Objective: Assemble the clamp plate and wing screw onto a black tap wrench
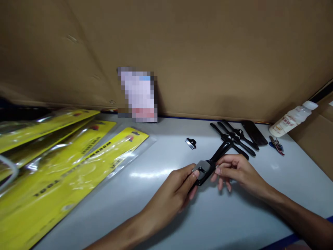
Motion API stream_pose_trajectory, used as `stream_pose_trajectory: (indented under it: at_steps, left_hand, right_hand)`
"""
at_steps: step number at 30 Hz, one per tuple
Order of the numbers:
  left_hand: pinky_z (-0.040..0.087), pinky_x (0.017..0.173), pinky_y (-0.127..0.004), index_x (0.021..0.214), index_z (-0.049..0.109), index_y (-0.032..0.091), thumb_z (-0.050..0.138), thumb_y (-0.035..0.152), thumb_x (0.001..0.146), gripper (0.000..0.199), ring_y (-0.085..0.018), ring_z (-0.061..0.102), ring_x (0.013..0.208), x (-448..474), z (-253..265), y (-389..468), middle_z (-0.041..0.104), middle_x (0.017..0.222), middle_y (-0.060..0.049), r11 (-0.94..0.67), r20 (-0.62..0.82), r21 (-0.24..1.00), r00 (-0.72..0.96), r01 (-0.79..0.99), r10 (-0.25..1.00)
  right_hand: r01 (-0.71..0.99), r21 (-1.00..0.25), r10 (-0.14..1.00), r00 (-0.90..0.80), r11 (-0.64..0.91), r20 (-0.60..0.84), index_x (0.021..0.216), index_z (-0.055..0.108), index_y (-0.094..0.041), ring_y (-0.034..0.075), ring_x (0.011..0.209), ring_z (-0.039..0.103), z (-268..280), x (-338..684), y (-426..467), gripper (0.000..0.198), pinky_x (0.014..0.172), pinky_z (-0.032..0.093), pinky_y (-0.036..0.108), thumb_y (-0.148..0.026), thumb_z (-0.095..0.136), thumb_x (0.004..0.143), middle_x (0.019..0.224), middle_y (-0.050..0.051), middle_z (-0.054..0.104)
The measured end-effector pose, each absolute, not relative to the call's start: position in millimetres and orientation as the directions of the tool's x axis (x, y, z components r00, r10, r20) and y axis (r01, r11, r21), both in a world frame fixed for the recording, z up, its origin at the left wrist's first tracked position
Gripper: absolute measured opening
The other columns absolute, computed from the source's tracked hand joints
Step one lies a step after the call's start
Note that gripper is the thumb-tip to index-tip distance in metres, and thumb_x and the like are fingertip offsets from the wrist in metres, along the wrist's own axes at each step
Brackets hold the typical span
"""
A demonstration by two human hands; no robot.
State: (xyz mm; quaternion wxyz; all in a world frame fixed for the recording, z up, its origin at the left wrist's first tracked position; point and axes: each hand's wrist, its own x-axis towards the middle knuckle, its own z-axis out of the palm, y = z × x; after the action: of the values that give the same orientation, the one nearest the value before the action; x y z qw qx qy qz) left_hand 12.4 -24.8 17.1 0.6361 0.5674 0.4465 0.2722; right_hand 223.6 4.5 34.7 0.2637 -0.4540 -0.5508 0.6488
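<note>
My left hand (179,187) grips a black spokeshave (220,150), its thumb pressed on the grey blade plate (202,170) that lies on the tool's body. One handle points up and away to the right; the other end is hidden by my left hand. My right hand (235,172) pinches at the right edge of the body with thumb and forefinger, the other fingers hanging loosely below. What exact part they pinch is too small to tell. Beyond the hands, a small black and shiny cap piece (191,143) lies on the table.
Several more black spokeshaves (240,137) lie behind, beside a dark flat case (254,132). A white bottle (291,121) and a bunch of keys (276,146) sit far right. Yellow-carded plastic packages (85,166) cover the left. A blurred-out panel (142,93) leans on the cardboard wall (208,59).
</note>
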Motion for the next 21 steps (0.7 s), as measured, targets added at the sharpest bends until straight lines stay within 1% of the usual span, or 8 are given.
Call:
stream_pose_trajectory:
  at_steps: [4,8,10,12,14,16,18,21]
  left_hand:
    - [0.025,0.035,-0.018,0.072,0.044,0.022,0.042,0.057,0.095,0.041,-0.006,0.030,0.037,11,16,-24,0.043,0.054,0.008,0.231,-0.263,0.965,0.449,0.126,0.854]
    - [0.024,0.034,-0.018,0.070,0.042,0.023,0.046,0.057,0.093,0.041,-0.005,0.029,0.035,10,17,-22,0.041,0.053,0.009,0.264,-0.282,0.959,0.431,0.102,0.857]
    - [0.023,0.033,-0.018,0.069,0.041,0.024,0.049,0.060,0.090,0.043,-0.005,0.029,0.034,10,19,-21,0.041,0.053,0.009,0.282,-0.293,0.955,0.425,0.091,0.856]
    - [0.022,0.031,-0.017,0.068,0.040,0.024,0.050,0.063,0.088,0.045,-0.005,0.028,0.034,10,20,-21,0.041,0.052,0.009,0.315,-0.318,0.946,0.420,0.077,0.850]
    - [0.021,0.030,-0.017,0.068,0.039,0.024,0.050,0.064,0.087,0.045,-0.005,0.026,0.034,10,21,-20,0.038,0.051,0.010,0.353,-0.349,0.933,0.414,0.069,0.841]
    - [0.019,0.029,-0.017,0.068,0.040,0.024,0.049,0.064,0.088,0.045,-0.005,0.024,0.033,9,19,-19,0.035,0.048,0.011,0.378,-0.371,0.923,0.405,0.065,0.836]
    - [0.017,0.028,-0.017,0.068,0.040,0.025,0.049,0.064,0.088,0.045,-0.006,0.023,0.033,8,17,-19,0.034,0.048,0.011,0.393,-0.383,0.918,0.386,0.055,0.839]
    - [0.017,0.029,-0.016,0.069,0.041,0.024,0.050,0.062,0.089,0.044,-0.005,0.023,0.034,6,15,-19,0.035,0.050,0.011,0.399,-0.391,0.915,0.358,0.054,0.848]
  right_hand:
    - [0.259,-0.957,0.896,-0.383,-0.130,-0.225,0.089,0.064,-0.017,0.010,0.046,0.057,40,223,3,0.020,0.039,0.036,0.021,-0.036,0.064,0.085,0.066,0.002,0.068]
    - [0.425,-0.898,0.943,-0.330,0.113,-0.038,0.092,0.069,-0.017,0.010,0.046,0.050,34,226,3,0.021,0.045,0.038,0.025,-0.034,0.057,0.090,0.058,-0.002,0.060]
    - [0.544,-0.790,0.943,-0.310,0.282,0.123,0.091,0.071,-0.017,0.011,0.049,0.051,28,231,5,0.021,0.049,0.039,0.027,-0.030,0.055,0.093,0.058,-0.001,0.061]
    - [0.640,-0.635,0.901,-0.327,0.433,0.285,0.092,0.072,-0.017,0.012,0.054,0.054,24,236,8,0.021,0.054,0.041,0.028,-0.026,0.053,0.095,0.066,0.002,0.067]
    - [0.694,-0.502,0.853,-0.358,0.515,0.380,0.095,0.072,-0.016,0.013,0.058,0.058,22,242,14,0.021,0.058,0.042,0.029,-0.022,0.052,0.096,0.076,0.004,0.072]
    - [0.731,-0.430,0.836,-0.364,0.529,0.410,0.097,0.073,-0.016,0.013,0.060,0.060,24,249,20,0.021,0.060,0.043,0.029,-0.021,0.052,0.095,0.081,0.005,0.074]
    - [0.759,-0.403,0.844,-0.355,0.511,0.403,0.097,0.073,-0.017,0.014,0.064,0.062,32,256,26,0.021,0.063,0.043,0.029,-0.020,0.053,0.095,0.083,0.005,0.075]
    - [0.760,-0.393,0.855,-0.445,0.518,0.266,0.090,0.073,-0.018,0.014,0.062,0.060,46,264,31,0.017,0.062,0.042,0.028,-0.021,0.056,0.093,0.074,0.002,0.072]
